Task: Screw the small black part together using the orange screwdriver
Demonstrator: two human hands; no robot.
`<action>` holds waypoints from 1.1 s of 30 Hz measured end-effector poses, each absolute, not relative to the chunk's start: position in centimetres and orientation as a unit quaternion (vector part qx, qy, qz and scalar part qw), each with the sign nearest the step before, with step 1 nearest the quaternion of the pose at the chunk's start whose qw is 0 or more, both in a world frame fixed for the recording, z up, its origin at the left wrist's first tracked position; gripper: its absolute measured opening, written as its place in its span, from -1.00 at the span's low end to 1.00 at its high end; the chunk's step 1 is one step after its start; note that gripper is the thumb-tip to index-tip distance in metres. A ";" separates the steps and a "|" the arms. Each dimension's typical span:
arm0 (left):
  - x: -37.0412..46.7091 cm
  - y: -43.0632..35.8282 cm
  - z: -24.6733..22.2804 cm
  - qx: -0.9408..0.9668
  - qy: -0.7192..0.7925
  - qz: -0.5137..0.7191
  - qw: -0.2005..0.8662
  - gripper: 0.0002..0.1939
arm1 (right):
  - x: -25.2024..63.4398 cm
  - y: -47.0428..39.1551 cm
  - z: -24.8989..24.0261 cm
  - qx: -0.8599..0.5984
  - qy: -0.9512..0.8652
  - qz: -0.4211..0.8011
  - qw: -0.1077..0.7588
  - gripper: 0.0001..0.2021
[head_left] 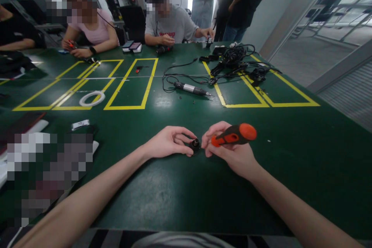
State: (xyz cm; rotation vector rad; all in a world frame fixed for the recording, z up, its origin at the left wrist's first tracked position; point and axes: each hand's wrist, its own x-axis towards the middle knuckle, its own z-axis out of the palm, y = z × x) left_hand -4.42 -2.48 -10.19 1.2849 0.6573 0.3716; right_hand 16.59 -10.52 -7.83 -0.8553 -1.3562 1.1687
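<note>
Between the thumb and fingers of my left hand (pixel 171 142) sits a small dark round part (pixel 195 144) with a raised ring in its middle, close to the tabletop. My right hand (pixel 229 151) is wrapped round an orange-and-black screwdriver (pixel 236 135), its handle end pointing up and to the right. The screwdriver's tip is hidden behind my fingers. My right fingertips are just to the right of the dark part; I cannot tell whether they touch it.
Beyond my hands lies a black-and-silver electric screwdriver (pixel 192 88) with a cord. A heap of black cables (pixel 232 60) is at the back right. A white ring (pixel 92 99) lies left on the green table (pixel 162 201). Other people sit across the table.
</note>
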 end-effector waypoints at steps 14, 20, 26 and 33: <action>-4.5 -2.6 -10.3 0.642 0.292 0.198 0.681 -0.35 | 16.7 -10.2 -8.2 -0.376 -0.578 0.470 0.550 -0.63; -4.3 -3.1 -10.3 0.676 0.313 0.215 0.632 -0.55 | 16.7 -10.0 -8.0 -0.399 -0.592 0.446 0.541 -0.63; -4.5 -3.0 -10.5 0.684 0.320 0.204 0.623 -0.57 | 17.0 -10.0 -7.3 -0.391 -0.650 0.387 0.524 -0.60; -4.4 -3.0 -10.5 0.691 0.320 0.201 0.616 -0.57 | 16.6 -10.5 -7.9 -0.381 -0.620 0.419 0.543 -0.72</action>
